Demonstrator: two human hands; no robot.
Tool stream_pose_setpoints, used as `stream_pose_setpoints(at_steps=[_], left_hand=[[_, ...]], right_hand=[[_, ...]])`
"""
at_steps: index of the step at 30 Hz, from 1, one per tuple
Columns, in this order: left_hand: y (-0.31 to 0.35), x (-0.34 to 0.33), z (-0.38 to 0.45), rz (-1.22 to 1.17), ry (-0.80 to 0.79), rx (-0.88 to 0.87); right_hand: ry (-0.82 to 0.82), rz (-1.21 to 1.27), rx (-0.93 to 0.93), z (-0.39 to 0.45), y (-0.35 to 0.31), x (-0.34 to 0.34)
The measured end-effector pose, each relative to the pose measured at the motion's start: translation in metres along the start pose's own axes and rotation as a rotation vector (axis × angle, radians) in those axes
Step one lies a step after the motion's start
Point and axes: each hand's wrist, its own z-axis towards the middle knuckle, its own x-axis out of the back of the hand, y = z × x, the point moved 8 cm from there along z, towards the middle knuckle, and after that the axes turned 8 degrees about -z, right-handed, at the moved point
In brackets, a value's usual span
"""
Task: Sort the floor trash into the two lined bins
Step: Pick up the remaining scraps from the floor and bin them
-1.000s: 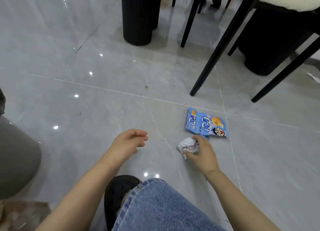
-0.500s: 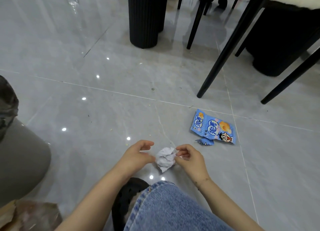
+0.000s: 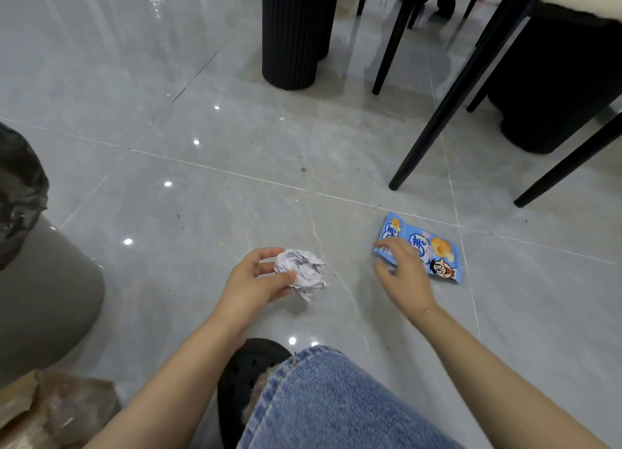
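The left hand holds the crumpled paper ball above the floor: the thumb lies across the ball's near side and the index finger curls over its top, so the grip is closed around the paper. The ball is white with grey print, and a loose corner hangs from its lower edge. The right hand is to the right of the ball, apart from it, with fingers spread and loosely bent, holding nothing; the grip is wide. Its fingertips sit over the near left edge of the blue snack wrapper, which lies flat on the floor just beyond the hand; whether the fingertips touch the wrapper cannot be told because the hand is blurred. The wrapper shows a cartoon face and white lettering. At the left edge of the view stands a grey bin with a black liner folded over its rim, well apart from both hands. A brown paper bag lies at the bin's foot in the lower left corner. A denim-clad knee and a black shoe occupy the lower centre. Farther away are a black ribbed cylinder and black chair legs.
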Motion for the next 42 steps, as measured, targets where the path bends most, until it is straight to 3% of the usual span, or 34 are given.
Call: stream_pose_setpoints(at_steps=[2,5,8,12,14,18,26,35,42], left_hand=[[0.003,0.004,0.0,-0.036,0.002,0.002],[0.004,0.008,0.002,-0.068,0.017,0.004],[0.0,0.01,-0.001,-0.063,0.02,0.029],[-0.001,0.011,-0.007,-0.034,0.002,0.05],[0.002,0.012,-0.01,-0.053,0.003,0.045],[0.014,0.016,-0.018,-0.107,0.006,0.012],[0.068,0.034,-0.055,-0.156,0.0,-0.122],[0.121,0.077,-0.114,-0.019,0.095,-0.377],[0.133,0.093,-0.148,-0.159,0.127,-0.45]], right_hand=[[-0.084,-0.417,0.029,0.025,0.031,0.003],[-0.391,-0.936,-0.004,0.041,0.077,-0.014],[-0.48,-0.971,-0.002,0.045,0.088,-0.023],[-0.368,-0.978,-0.002,0.051,0.075,-0.016],[-0.255,-0.843,-0.047,0.051,0.064,-0.008],[-0.004,-0.271,-0.006,0.034,0.012,0.013],[-0.237,0.642,-0.178,0.013,-0.118,0.016],[-0.528,1.016,-0.215,-0.018,-0.235,0.0],[-0.601,1.001,-0.198,-0.048,-0.28,0.006]])
